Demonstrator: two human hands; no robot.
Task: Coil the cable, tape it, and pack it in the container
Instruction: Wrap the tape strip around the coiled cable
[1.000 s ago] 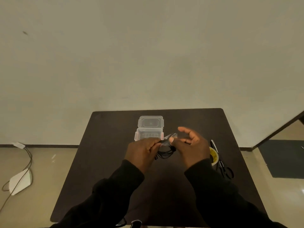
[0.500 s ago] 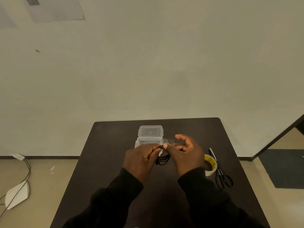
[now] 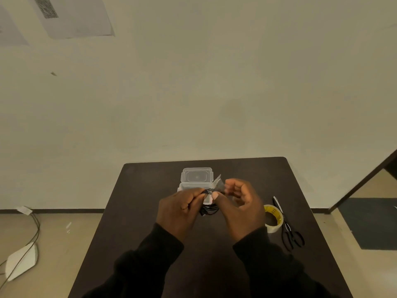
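Note:
My left hand (image 3: 180,209) pinches the top of a small black coiled cable (image 3: 209,210), whose loops hang below my fingers above the dark table (image 3: 133,211). My right hand (image 3: 240,207) presses its thumb against the coil at the same spot, where a clear strip of tape (image 3: 218,182) sticks up and to the right. The other right fingers are curled loosely apart. Just behind both hands stands the clear plastic container (image 3: 196,178) with its lid open and upright.
A roll of clear tape with yellow print (image 3: 272,218) lies right of my right hand. Black scissors (image 3: 292,235) and a white pen (image 3: 277,203) lie beyond it near the table's right edge. Cables and a white object (image 3: 21,261) are on the floor at left.
The camera has tilted up, so table and hands sit lower in view. The tape strip now stands up more steeply, and my right thumb has stayed on the coil.

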